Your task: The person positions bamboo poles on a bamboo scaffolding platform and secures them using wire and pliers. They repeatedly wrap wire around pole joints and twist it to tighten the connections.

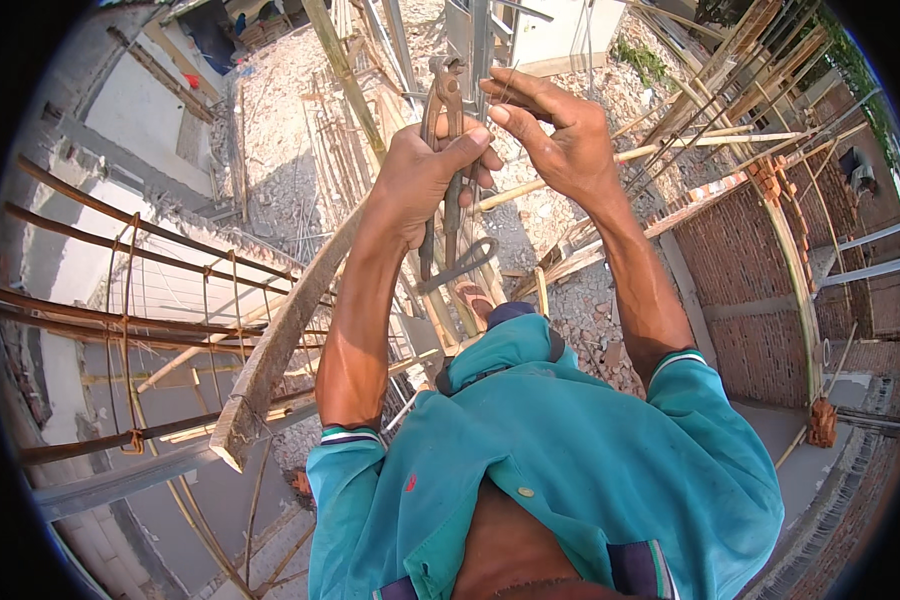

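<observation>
My left hand (435,165) is wrapped round a pair of dark, worn pincers (447,95), raised in front of me with the jaws up. The handles hang below my fist, and their lower ends show. A flat metal piece with a looped end (460,265) lies just under them in the picture; whether it touches the handles I cannot tell. Right beside the pincers' jaws, my right hand (560,135) has its thumb and fingers brought together around thin wire (507,88). The wire is faint, and its ends are hard to follow.
A rough wooden plank (270,365) slants up at my left. Beyond it run rusty reinforcing bars (160,335) with tied stirrups. Bamboo poles (345,75) and brick rubble (275,115) lie below. A brick wall (735,260) with more poles stands on the right.
</observation>
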Motion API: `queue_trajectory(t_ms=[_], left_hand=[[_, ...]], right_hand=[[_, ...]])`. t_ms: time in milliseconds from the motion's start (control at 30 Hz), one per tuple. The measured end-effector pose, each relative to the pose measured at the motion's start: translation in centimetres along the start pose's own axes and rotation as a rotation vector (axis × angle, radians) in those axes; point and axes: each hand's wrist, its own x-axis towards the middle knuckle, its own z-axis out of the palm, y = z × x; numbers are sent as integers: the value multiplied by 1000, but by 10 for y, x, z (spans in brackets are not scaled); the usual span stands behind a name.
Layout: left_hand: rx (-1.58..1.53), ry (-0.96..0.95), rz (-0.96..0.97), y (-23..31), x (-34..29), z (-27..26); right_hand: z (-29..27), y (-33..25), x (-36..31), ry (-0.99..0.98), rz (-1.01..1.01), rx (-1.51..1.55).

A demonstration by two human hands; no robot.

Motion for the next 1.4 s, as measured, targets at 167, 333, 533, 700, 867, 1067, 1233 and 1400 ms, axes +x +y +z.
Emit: queue_trajectory(t_ms=[167,333,533,700,867,1067,1233,1400], left_hand=[[21,7,-34,3,1,5],[65,11,-20,2,1,13],[108,17,71,-2,1,21],[128,13,59,-2,1,17],[75,41,70,-1,1,18],[94,0,75,8,-4,13],[199,-48,55,13,-5,5],[586,178,383,8,10,2]], right_hand=[[1,-1,-3,144,-43,97],[-6,2,-7,124,-3,31],[-10,6,-12,93,-35,-55],[-8,7,-13,79,-62,-33],[-11,4,-8,37,42,100],[-10,4,-3,2,352,567],[-6,12,-3,-28,258,605],[19,9,-8,37,298,489]])
